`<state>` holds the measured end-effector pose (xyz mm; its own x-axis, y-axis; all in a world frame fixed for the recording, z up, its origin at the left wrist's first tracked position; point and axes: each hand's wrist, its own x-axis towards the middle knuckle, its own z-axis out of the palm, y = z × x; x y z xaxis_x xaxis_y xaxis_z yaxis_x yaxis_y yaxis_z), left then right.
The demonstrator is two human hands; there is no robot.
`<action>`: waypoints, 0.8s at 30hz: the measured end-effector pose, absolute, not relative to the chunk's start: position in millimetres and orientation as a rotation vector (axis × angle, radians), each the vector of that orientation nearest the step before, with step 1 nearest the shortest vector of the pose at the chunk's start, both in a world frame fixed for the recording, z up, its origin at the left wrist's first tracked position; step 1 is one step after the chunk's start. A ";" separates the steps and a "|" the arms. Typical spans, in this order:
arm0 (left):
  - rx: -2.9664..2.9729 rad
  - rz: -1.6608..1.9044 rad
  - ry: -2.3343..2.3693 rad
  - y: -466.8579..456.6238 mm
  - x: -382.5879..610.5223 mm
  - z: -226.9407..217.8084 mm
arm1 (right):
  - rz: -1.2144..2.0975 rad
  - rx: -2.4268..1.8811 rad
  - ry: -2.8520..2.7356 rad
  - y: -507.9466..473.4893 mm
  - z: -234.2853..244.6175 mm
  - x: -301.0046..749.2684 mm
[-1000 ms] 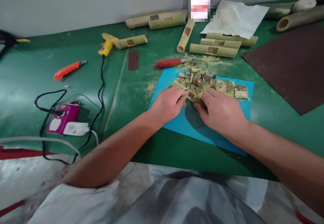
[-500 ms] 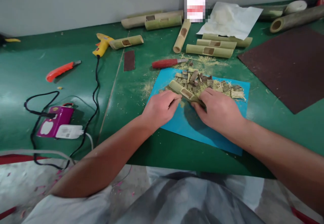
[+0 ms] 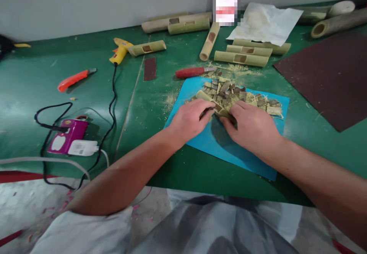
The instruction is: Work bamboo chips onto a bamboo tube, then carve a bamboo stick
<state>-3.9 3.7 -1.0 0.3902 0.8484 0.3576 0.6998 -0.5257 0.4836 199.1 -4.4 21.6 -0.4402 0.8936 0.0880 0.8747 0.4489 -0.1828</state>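
In the head view, the tube [image 3: 222, 112] slants between your hands, above the sheet [image 3: 235, 154]. Your right hand [image 3: 254, 122] is closed round its nearer end; your left hand [image 3: 190, 118] curls half-closed against its middle, its hold impossible to tell.

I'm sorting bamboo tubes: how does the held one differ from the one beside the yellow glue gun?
The held tube is gripped by the right hand over the blue sheet; the other tube lies on the table. The held tube slants down rightward in view; the other tube, slightly up. Both have side openings.
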 end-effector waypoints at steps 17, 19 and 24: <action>2.415 0.875 1.309 0.5 -5.3 -0.7 | 0.178 -1.583 -2.571 -4.8 25.3 196.9; 2.434 0.876 1.281 2.1 -4.8 -1.7 | 0.180 -1.587 -2.563 -4.8 24.6 197.2; 2.459 0.897 1.234 -3.3 -7.6 -1.2 | 0.223 -1.614 -2.533 -3.8 24.8 197.1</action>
<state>-7.6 -3.3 -1.2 0.4527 0.7895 0.4143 0.6377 -0.6115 0.4684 197.1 -3.8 24.8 -0.4197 0.9072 0.0301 0.8879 0.4172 -0.1937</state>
